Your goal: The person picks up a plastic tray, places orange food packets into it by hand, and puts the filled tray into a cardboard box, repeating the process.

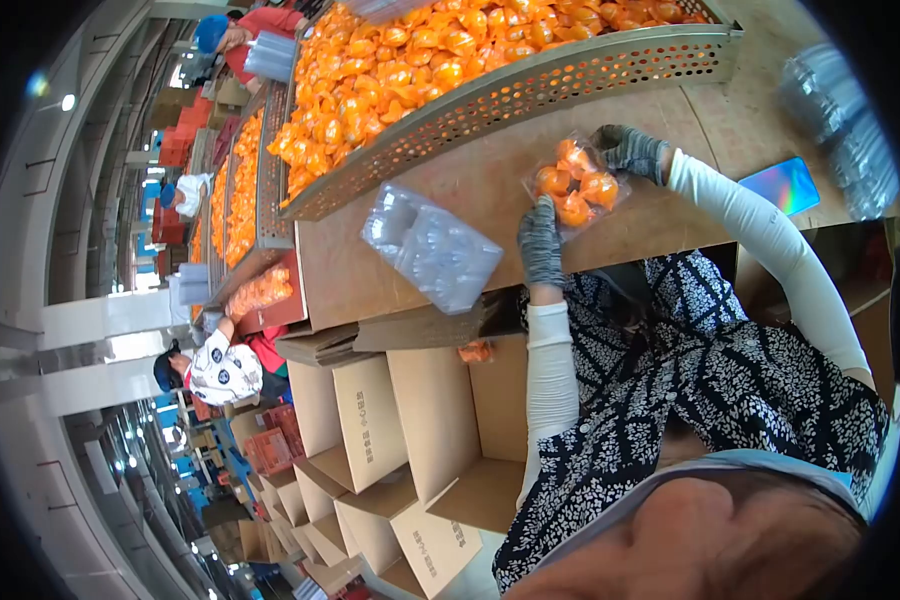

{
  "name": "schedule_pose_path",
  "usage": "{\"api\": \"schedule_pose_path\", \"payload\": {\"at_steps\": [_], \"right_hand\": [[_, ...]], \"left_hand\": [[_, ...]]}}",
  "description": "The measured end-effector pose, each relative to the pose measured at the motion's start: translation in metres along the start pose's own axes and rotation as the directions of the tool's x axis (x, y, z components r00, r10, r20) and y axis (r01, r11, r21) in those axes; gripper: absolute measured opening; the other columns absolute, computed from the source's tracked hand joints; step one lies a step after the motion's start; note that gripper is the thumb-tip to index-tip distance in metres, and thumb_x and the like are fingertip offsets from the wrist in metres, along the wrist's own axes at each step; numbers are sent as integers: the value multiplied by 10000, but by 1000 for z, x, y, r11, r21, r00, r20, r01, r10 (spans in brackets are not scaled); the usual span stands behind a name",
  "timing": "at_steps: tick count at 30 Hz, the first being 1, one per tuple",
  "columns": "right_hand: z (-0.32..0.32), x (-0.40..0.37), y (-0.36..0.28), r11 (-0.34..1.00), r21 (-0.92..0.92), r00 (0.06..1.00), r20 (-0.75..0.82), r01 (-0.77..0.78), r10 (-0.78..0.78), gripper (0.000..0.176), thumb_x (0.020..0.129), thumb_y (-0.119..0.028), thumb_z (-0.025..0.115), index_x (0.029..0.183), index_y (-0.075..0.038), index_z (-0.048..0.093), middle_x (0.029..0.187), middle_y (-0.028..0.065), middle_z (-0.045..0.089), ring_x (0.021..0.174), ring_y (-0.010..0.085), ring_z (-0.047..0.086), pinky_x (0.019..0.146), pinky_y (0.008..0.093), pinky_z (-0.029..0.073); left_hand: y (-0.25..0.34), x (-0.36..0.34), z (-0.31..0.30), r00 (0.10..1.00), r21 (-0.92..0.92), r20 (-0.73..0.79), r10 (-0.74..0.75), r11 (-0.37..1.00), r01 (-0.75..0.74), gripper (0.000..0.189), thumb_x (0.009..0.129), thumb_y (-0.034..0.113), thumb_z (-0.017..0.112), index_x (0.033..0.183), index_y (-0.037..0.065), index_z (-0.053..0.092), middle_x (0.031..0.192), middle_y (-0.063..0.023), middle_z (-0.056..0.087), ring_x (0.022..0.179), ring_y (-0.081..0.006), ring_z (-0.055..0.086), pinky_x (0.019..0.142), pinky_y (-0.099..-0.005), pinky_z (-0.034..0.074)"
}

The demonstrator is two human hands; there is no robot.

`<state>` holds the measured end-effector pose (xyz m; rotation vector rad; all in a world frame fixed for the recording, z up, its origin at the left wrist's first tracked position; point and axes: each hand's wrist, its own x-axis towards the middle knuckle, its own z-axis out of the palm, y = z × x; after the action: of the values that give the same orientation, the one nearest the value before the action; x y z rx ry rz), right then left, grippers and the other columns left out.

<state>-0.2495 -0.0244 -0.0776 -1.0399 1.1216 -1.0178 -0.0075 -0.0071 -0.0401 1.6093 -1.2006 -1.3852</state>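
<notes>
My left hand (pixel 542 240), in a grey knit glove, grips the near left edge of a clear plastic pack (pixel 595 205) with its thumb on top. Several shiny orange round pieces (pixel 575 210) sit inside the pack. My right hand (pixel 632 152), gloved the same way, has its fingers curled at the far right corner of that pack. The pack is over the brown tabletop (pixel 490 150). Left of my hands lies a stack of clear plastic trays (pixel 432 248) with moulded cups.
A perforated metal rail (pixel 530 100) borders a large heap of orange pieces (pixel 400 90). At right lie a phone (pixel 782 186) and more clear trays (pixel 845 130). Open cardboard boxes (pixel 435 420) stand below the table edge. A co-worker (pixel 220 370) is at left.
</notes>
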Motion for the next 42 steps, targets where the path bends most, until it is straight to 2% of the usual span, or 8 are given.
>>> {"api": "schedule_pose_path", "payload": {"at_steps": [7,17,23,25,27,30,37,42], "right_hand": [[2,-8,-1,999,19,996,77,32,-33,387,801,-164,683,1135,-39,533,977,24,601,813,111,575,654,259,508],[72,-70,-13,900,-47,891,-123,434,-436,357,867,-214,607,1156,-31,508,1121,47,538,1058,146,495,940,291,387],[153,-118,-54,899,-34,883,205,437,-422,335,871,-156,627,1161,-44,502,1164,59,533,1060,148,502,908,306,419],[175,-119,-59,915,7,822,436,403,-366,349,860,-145,639,1169,-43,514,1120,53,552,1006,145,519,855,301,437],[196,-122,-68,854,-134,757,546,503,-360,380,846,-137,649,1189,-38,516,1095,59,567,983,154,535,826,303,447],[197,-118,-54,877,-220,814,516,428,-267,364,841,-122,645,1173,-26,533,1075,73,595,967,176,558,840,297,445],[146,-95,-16,868,-368,933,258,333,-249,185,884,-65,569,1060,-11,592,1016,87,620,954,176,575,864,294,439],[158,-94,-30,741,-559,927,255,372,-274,146,875,-32,560,1011,-6,603,978,100,636,908,197,601,834,303,460]], "left_hand": [[-8,24,-24,958,-25,285,11,1000,-4,221,818,214,625,703,26,603,609,-36,590,492,-108,535,457,-251,438],[-36,-41,-14,901,-290,-49,432,857,-427,200,873,194,534,980,29,566,857,-69,560,792,-129,521,725,-270,469],[-35,-127,-86,401,595,76,913,281,-753,273,891,252,537,1109,89,525,1108,-128,537,1000,-252,552,895,-427,458],[-91,-139,-115,961,-401,-95,258,874,-274,514,870,256,603,1316,122,385,1345,-140,395,1282,-290,355,1030,-435,353],[-104,-160,-158,545,861,-45,837,309,-404,514,886,353,562,1324,146,391,1347,-127,413,1264,-312,381,1031,-437,353],[-204,-183,-208,987,-312,-159,22,947,-72,483,887,394,537,1288,150,421,1260,-107,482,1193,-287,427,979,-427,373],[-388,-186,-280,786,-946,-318,-531,240,-220,292,843,328,600,1088,171,578,984,-10,628,834,-239,594,643,-402,514],[-433,-121,-270,375,-824,-559,-739,447,-349,358,825,297,621,1165,212,547,1113,-39,598,907,-227,600,674,-373,520]]}}
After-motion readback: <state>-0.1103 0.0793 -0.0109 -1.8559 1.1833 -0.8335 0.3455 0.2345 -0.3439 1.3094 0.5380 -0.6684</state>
